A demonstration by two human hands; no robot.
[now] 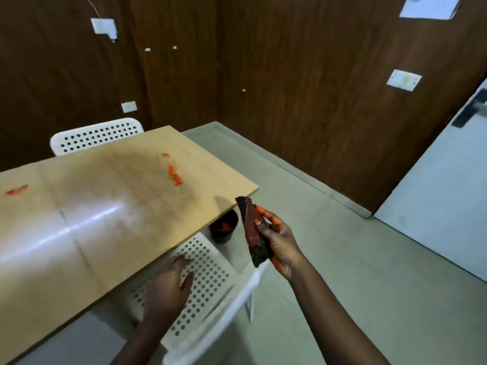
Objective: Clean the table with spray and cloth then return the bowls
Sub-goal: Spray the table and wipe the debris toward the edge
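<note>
Brown-walled room, orange-smeared table (105,206); right hand (279,243) grips folded cloth (253,230), left hand (168,283) relaxed.

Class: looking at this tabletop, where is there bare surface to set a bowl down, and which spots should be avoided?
The light wooden table is bare between the orange smear at the left edge and the orange smear near the far right corner, and across the glossy near part. Avoid both smears. Nothing stands on it; no spot is crowded.
</note>
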